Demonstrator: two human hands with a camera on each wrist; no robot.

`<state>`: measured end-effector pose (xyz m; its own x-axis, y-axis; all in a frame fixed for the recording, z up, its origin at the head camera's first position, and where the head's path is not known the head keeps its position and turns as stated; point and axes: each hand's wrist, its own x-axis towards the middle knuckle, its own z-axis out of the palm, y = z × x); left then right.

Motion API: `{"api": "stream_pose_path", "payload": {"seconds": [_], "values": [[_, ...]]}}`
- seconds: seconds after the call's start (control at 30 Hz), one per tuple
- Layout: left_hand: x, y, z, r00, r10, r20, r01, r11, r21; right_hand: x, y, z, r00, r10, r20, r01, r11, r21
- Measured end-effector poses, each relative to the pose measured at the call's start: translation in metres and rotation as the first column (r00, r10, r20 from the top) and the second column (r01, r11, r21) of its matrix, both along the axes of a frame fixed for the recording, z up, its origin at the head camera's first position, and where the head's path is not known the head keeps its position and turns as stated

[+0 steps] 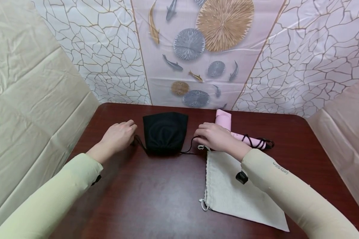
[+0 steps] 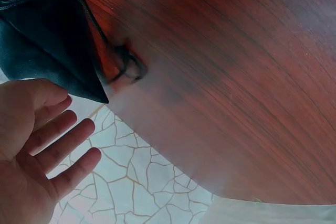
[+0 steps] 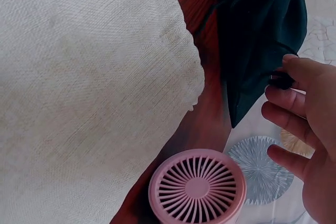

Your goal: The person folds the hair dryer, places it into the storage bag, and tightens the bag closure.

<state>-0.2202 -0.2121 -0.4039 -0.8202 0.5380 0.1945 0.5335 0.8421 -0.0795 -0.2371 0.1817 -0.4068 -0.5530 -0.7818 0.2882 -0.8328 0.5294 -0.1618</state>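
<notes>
A black drawstring pouch [image 1: 165,131] rests on the table, its gathered mouth toward me. Beside its left end is my left hand [image 1: 118,135]. The left wrist view shows that hand [image 2: 50,135] with its fingers loosely spread; a looped, knotted cord end [image 2: 126,64] lies apart from them on the table. My right hand [image 1: 213,136] is on the pouch's other side. Between thumb and index finger it pinches the right cord end [image 3: 282,80], as the right wrist view shows. From there the cord [image 1: 191,143] curves back to the pouch mouth.
A flat cream drawstring bag [image 1: 242,192] lies under my right forearm. Behind it is a pink hair dryer [image 1: 223,120], its black cord [image 1: 254,142] wound round the handle. Patterned cloth [image 1: 191,73] hangs at the table's [image 1: 155,199] far edge.
</notes>
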Motion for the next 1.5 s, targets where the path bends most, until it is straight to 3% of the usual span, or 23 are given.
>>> {"api": "stream_pose_path", "payload": {"seconds": [0.3, 0.73, 1.03, 1.5], "values": [[0.005, 0.005, 0.008, 0.999, -0.032, 0.017, 0.032, 0.999, -0.001, 0.004, 0.007, 0.003, 0.999, -0.034, 0.02, 0.034, 0.999, 0.003], [0.016, 0.018, 0.019, 0.99, -0.13, -0.054, 0.131, 0.991, 0.009, 0.024, 0.057, 0.01, 0.993, -0.116, -0.018, 0.116, 0.993, 0.025], [0.022, 0.03, 0.028, 0.975, -0.198, -0.106, 0.199, 0.98, -0.001, 0.038, 0.081, 0.015, 0.988, -0.141, -0.065, 0.141, 0.99, -0.002], [0.034, 0.04, 0.037, 0.965, -0.248, -0.089, 0.247, 0.969, -0.022, 0.048, 0.109, 0.018, 0.961, -0.276, -0.006, 0.276, 0.96, 0.044]]}}
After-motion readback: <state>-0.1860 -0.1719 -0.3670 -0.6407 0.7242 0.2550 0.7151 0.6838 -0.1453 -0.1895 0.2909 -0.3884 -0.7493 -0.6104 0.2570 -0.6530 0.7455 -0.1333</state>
